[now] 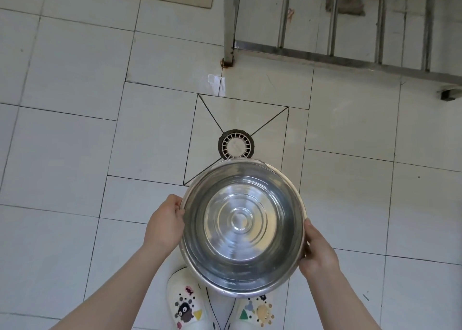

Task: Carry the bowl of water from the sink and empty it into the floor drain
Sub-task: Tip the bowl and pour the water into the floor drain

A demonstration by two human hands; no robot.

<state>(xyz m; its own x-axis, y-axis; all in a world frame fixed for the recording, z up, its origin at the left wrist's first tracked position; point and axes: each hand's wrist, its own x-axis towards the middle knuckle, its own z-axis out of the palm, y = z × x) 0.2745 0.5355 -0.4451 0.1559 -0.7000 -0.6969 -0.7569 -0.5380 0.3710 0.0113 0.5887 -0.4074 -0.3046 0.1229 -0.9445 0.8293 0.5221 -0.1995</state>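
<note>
Bowl (243, 227) level, water in it, far rim just short of drain (236, 145). Left hand (166, 226) and right hand (317, 253) wrapped tight on side rims. I'd worry: fast tip overshoots drain, floods tiles (75, 142), soaks slippers (186, 304) under bowl.

No readable text, label or number anywhere — only pictures on the slippers (186, 309).

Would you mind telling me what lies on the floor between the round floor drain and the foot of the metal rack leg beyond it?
Head view: only pale tile with dark grout lines, plus a small wet patch near the leg's foot beyond the round white drain grate.
</note>
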